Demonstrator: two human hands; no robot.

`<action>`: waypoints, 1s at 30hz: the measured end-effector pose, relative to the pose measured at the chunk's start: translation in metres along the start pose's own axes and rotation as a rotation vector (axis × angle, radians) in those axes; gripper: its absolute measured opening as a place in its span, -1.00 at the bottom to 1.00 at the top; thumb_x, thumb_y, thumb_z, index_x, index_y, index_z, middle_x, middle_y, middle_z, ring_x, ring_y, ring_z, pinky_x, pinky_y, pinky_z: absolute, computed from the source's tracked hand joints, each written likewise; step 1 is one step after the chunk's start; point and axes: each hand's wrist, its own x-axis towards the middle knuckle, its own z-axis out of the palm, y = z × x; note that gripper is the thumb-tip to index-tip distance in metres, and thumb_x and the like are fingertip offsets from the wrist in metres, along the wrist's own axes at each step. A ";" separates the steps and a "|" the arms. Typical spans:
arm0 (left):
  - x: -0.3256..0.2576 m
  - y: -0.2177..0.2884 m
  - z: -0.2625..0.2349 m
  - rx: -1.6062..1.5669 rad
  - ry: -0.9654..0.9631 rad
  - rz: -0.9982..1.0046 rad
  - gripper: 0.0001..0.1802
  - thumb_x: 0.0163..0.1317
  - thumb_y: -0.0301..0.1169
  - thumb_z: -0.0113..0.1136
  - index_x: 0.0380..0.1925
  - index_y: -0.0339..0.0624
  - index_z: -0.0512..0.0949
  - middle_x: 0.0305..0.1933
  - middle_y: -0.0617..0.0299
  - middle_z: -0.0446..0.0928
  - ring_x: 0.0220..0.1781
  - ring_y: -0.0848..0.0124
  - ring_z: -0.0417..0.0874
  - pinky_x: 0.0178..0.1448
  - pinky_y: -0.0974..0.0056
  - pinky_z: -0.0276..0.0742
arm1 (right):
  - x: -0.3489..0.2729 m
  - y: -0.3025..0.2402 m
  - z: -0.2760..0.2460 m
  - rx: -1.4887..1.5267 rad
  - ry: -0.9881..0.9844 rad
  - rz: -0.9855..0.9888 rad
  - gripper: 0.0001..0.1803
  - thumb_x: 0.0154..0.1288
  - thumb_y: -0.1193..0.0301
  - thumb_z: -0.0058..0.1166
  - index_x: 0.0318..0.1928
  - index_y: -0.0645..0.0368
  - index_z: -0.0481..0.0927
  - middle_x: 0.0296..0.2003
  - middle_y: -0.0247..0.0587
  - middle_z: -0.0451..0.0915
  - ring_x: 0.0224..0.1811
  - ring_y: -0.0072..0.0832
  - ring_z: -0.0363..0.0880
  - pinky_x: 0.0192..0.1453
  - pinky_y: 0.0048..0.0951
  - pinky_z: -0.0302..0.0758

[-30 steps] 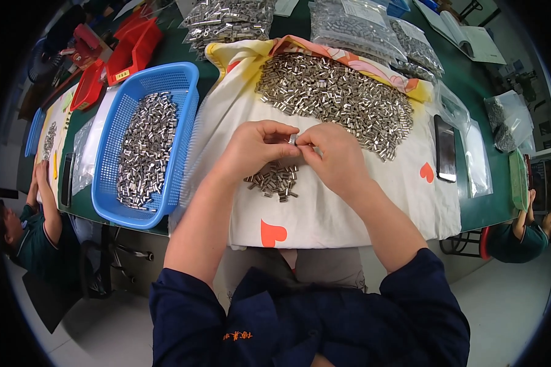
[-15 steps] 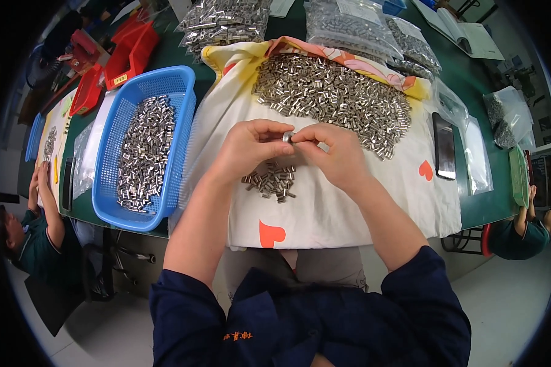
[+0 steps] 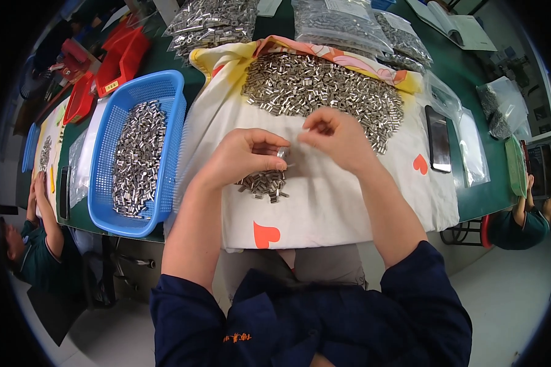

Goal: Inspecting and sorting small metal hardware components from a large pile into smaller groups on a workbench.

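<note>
My left hand [image 3: 236, 156] is closed, its thumb and fingers pinching a small shiny silver metal piece [image 3: 281, 153]. Just below it lies a small heap of short metal tubes [image 3: 264, 183] on the white cloth [image 3: 324, 214]. To the right and slightly higher, my right hand [image 3: 340, 137] hovers apart from the left with curled fingers. Its fingertips are blurred, and whether anything sits between them is hidden. Beyond both hands spreads a large pile of the same short metal tubes [image 3: 324, 85].
On the left stands a blue plastic basket [image 3: 95, 177] containing many tubes [image 3: 138, 159]. Bags of metal parts [image 3: 340, 27] line the back, near red bins [image 3: 122, 58]. A phone [image 3: 438, 139] lies at right. Other people sit at both sides [image 3: 40, 244].
My right hand has drawn away from the piece in my left hand, up and slightly right. My left hand has shifted slightly left and down, still holding the piece. The whole view has shifted a little.
</note>
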 end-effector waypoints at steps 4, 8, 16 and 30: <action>0.000 -0.001 -0.002 0.068 -0.068 -0.002 -0.67 -0.12 -0.53 0.33 -0.27 -0.31 0.55 -0.42 0.34 0.50 -0.38 0.63 0.48 -0.25 0.51 0.44 | 0.006 0.011 -0.017 -0.176 0.259 -0.026 -0.87 -0.01 0.42 0.12 -0.42 0.20 0.54 -0.56 -0.29 0.52 -0.53 -0.49 0.48 -0.42 -0.51 0.40; 0.000 -0.001 -0.001 0.076 -0.073 0.006 -0.68 -0.11 -0.52 0.32 -0.27 -0.30 0.54 -0.42 0.34 0.50 -0.37 0.64 0.48 -0.25 0.51 0.44 | 0.005 0.019 -0.011 -0.636 0.195 -0.228 -0.90 -0.02 0.44 0.07 -0.44 0.17 0.56 -0.52 -0.15 0.52 -0.40 -0.27 0.49 -0.23 -0.31 0.41; 0.002 0.000 0.002 0.031 -0.018 0.022 -0.69 -0.09 -0.53 0.31 -0.26 -0.28 0.53 -0.43 0.37 0.48 -0.39 0.65 0.47 -0.26 0.53 0.43 | 0.004 0.020 -0.002 -0.692 0.143 -0.174 -0.92 -0.02 0.44 0.06 -0.50 0.18 0.56 -0.51 -0.13 0.51 -0.34 -0.23 0.47 -0.18 -0.28 0.39; 0.008 -0.006 0.000 -0.107 0.051 0.107 -0.63 -0.03 -0.58 0.24 -0.15 -0.37 0.46 -0.33 0.25 0.53 -0.30 0.58 0.53 -0.20 0.50 0.46 | -0.014 -0.008 0.018 -0.065 0.045 -0.204 -0.91 -0.02 0.50 0.11 -0.41 0.21 0.57 -0.46 -0.28 0.55 -0.42 -0.55 0.49 -0.32 -0.55 0.40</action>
